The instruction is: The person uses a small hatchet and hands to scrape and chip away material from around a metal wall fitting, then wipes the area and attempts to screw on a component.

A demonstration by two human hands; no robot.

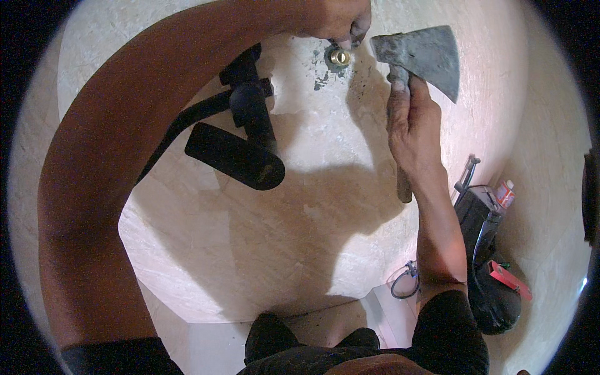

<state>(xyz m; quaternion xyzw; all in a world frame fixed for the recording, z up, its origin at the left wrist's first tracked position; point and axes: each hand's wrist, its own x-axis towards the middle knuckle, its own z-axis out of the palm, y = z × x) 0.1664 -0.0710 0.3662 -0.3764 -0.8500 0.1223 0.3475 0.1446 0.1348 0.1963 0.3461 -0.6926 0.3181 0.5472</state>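
My right hand (pixel 415 125) grips hatchet (pixel 422 51), two o'clock; left hand (pixel 340 22), twelve, curled near brass fitting (pixel 340 58), can't tell if pinching; keep hatchet clear.

The pale surface's (pixel 319 137) middle is darkened by a broad shadow (pixel 275 219). Toward the blackened rim, straight edges are bent.

- Beige marbled tiling (pixel 319 125), centre
- Pale section (pixel 209 339) past an edge, bottom, left of centre
- Broad shadow (pixel 281 219), mid-frame
- Bright pinkish light (pixel 487 119), upper right
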